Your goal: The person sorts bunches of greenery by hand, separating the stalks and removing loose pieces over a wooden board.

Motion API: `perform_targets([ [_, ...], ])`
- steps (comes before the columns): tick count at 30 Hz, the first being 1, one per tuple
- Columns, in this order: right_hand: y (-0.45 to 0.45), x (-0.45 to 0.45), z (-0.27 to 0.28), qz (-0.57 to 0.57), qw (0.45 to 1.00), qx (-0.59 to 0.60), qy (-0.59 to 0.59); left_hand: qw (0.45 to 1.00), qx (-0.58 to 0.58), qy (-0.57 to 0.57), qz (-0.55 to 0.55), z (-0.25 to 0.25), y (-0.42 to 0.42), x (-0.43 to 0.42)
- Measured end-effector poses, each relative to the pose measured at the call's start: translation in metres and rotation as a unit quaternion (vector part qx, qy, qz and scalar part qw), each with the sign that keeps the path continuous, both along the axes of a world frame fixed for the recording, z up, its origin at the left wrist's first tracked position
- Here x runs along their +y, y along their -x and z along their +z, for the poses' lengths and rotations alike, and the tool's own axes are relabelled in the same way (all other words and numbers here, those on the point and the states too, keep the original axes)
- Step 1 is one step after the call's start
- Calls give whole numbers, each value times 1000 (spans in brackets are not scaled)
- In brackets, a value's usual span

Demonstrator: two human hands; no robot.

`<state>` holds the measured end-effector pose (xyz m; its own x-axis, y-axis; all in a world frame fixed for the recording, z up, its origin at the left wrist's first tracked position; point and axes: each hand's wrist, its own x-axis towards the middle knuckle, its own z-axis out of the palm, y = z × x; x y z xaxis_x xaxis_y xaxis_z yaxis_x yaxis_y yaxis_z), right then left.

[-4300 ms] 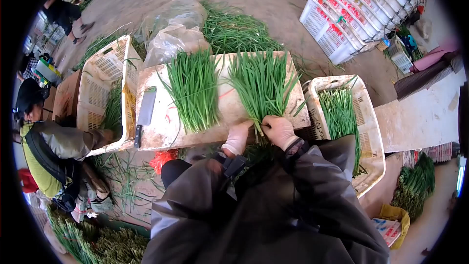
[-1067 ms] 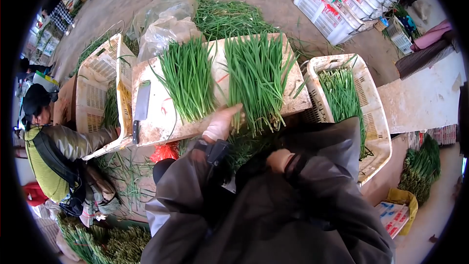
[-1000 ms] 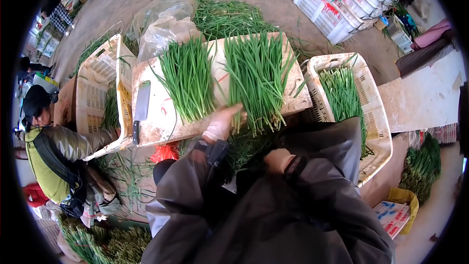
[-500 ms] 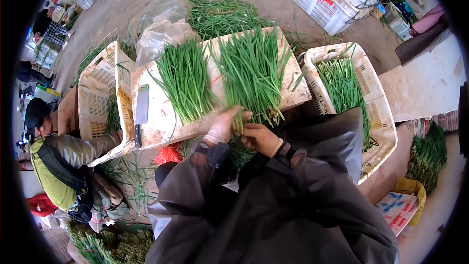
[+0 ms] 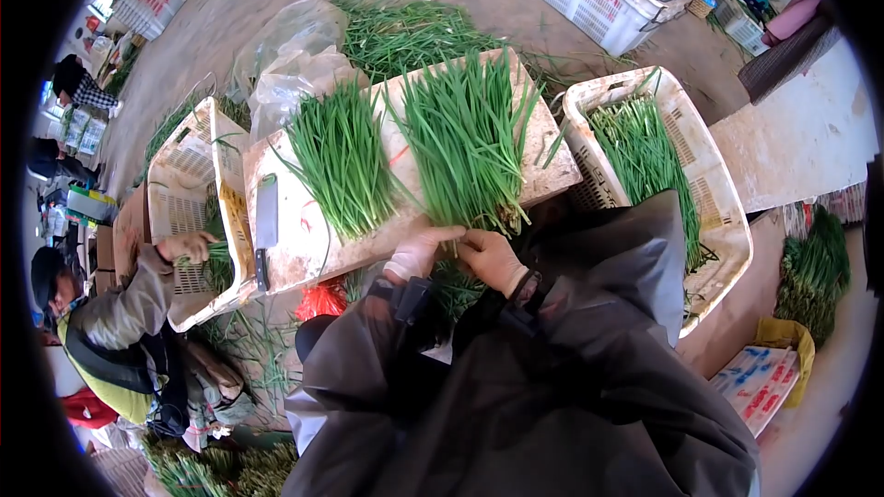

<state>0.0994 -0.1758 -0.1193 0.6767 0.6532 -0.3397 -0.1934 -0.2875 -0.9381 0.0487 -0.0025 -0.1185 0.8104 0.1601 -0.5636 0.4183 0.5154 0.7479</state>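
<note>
My left hand point(image 5: 416, 253) and my right hand point(image 5: 494, 260) meet at the near edge of a white board point(image 5: 318, 212). Fingertips of both are pinched together; whatever lies between them is too small to make out. Pale, thin gloves seem to cover them. Just beyond, a large bunch of green chives point(image 5: 470, 143) lies on the board, cut ends towards me. To its left rests a second chive bunch point(image 5: 341, 161). A cleaver point(image 5: 266, 221) with a dark handle lies at the board's left end.
On the right stands a white crate point(image 5: 727, 212) holding chives; another crate point(image 5: 184, 175) is at left, with a co-worker's hand point(image 5: 187, 247) in it. Loose chives point(image 5: 414, 32) and clear plastic bags point(image 5: 299, 69) lie beyond the board. Stacked crates point(image 5: 589, 0) stand farther back.
The chive stalks seen at my left fingers no longer show there. My fingertips have come together. The co-worker's arm has drawn back, and their hand now shows over the left crate.
</note>
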Motion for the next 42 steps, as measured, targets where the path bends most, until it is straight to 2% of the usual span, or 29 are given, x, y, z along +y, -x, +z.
perform_targets([
  [3, 2, -7, 15, 7, 1000, 10, -7, 1000, 12, -7, 1, -5, 3, 8],
  [6, -1, -21, 17, 46, 999, -21, -13, 999, 37, 31, -6, 17, 2, 10],
  [9, -1, -37, 24, 133, 985, -94, 55, 999, 42, -17, -27, 22, 3, 21],
  [10, -1, -41, 23, 210, 948, -188, 148, 999, 28, -36, 5, 22, 3, 25],
  [11, 0, -47, 19, 283, 887, -277, 239, 998, 14, -55, 38, 22, 3, 28],
  [12, 2, -53, 15, 349, 803, -358, 323, 995, 0, -74, 70, 21, 3, 29],
  [15, 12, -77, -35, 513, 685, -315, 411, 987, -8, -76, 141, 30, -1, 25],
  [17, 14, -73, -30, 512, 689, -282, 429, 980, -16, -82, 179, 20, -5, 23],
  [18, 16, -71, -28, 514, 688, -266, 438, 980, 0, -116, 160, 14, -5, 22],
  [19, 14, -64, -18, 460, 721, -275, 439, 979, 18, -148, 140, 6, -4, 19],
  [22, 3, -47, 27, 213, 828, -398, 332, 975, 34, -207, 79, -3, -3, 9],
  [25, -11, -34, 27, 35, 813, -558, 162, 971, 79, -211, 75, 0, -5, -8],
  [28, -26, -22, 30, 24, 759, -620, 197, 967, 100, -224, 66, 4, -5, -15],
  [32, -41, -10, -4, 38, 749, -614, 247, 973, 111, -198, 30, -7, -1, -24],
  [33, -44, -10, -11, 37, 754, -613, 234, 980, 94, -167, 54, -12, 1, -28],
  [39, -49, -13, 8, -9, 812, -564, 148, 979, 44, -197, -5, 0, -5, -36],
  [42, -51, -14, 21, -32, 830, -536, 155, 976, 21, -217, 18, -6, -8, -42],
])
